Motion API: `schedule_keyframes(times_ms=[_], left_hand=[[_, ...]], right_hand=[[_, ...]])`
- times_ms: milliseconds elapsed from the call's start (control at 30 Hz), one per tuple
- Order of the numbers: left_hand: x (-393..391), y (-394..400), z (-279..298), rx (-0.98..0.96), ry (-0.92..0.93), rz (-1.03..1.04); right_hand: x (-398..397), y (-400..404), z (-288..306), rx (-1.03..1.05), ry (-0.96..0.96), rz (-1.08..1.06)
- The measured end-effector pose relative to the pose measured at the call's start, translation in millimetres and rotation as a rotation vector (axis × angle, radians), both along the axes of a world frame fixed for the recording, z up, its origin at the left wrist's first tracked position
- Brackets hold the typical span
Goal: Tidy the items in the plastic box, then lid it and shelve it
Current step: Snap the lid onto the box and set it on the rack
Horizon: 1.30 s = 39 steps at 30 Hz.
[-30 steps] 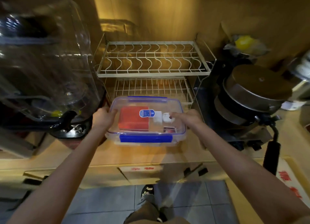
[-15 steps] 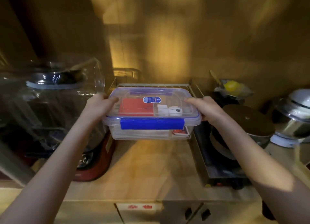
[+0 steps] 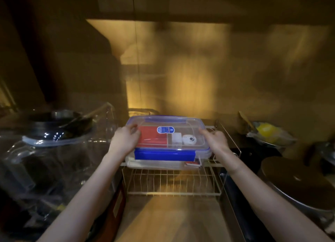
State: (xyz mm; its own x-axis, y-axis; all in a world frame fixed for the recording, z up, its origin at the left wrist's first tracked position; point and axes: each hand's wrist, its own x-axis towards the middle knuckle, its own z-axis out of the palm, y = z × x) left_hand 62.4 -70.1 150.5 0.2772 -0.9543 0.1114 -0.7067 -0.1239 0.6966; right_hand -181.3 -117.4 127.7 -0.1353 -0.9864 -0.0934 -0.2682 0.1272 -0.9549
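Left hand [image 3: 125,142]: forearm reaching in from 7 o'clock, palm against the left short end of the plastic box [image 3: 168,145], fingers curled over the lid's [image 3: 188,122] edge; grip holding the box

Right hand [image 3: 216,140]: forearm reaching in from 5 o'clock, fingers curled on the right short end, index finger lying along the lid's rim; grip holding the box

Plastic box: one, clear, lidded, sitting on the top tier of the wire rack [image 3: 174,182] at 12 o'clock from the bench [image 3: 168,221]; its near edge is about level with the rack's front rail

Lid clasps: two seen, both blue; one long clasp [image 3: 165,154] on the near side, folded down, one on the far side

Label [image 3: 165,129]: one, blue and white oval on the lid; writing too small to read

Contents seen through the lid: one red flat item [image 3: 152,138], one small white block [image 3: 176,138], one round white item [image 3: 189,139] with a dark spot; one small red and white card [image 3: 193,163] shows through the near wall at the lower right corner, print unreadable

Wire rack: one, two tiers

At 9 o'clock: one large clear container [image 3: 54,151], dark items inside

At 3 o'clock: one metal pot [image 3: 297,185] with a flat lid; one yellow object [image 3: 265,130] in clear wrap behind it
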Motion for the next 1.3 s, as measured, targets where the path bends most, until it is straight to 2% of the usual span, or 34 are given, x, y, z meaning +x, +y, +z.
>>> schedule_keyframes(times_ms=[200,300,433,533,733,1133,1200,1300], left_hand=[[8,-35,-13,0.131,-0.085,0.008],[5,-49,-15,0.190,-0.229,0.002],[-11,-64,-17,0.132,-0.451,-0.083],[-20,-75,-21,0.163,-0.463,-0.143],[-11,-99,-30,0.106,-0.512,-0.109],[-10,-112,-34,0.145,-0.555,-0.119],[-10,-111,-32,0.147,-0.551,-0.116],[-12,-112,-27,0.153,-0.558,-0.123]], right_hand=[[3,-34,-16,0.060,0.007,0.003],[7,-47,-17,0.063,-0.015,0.008],[16,-65,-18,0.057,-0.032,-0.042],[19,-81,-17,0.064,-0.021,-0.050],[31,-105,-19,0.105,0.017,-0.080],[36,-125,-17,0.116,0.089,-0.070],[36,-121,-13,0.102,0.160,-0.095],[34,-116,0,-0.051,0.319,-0.112]])
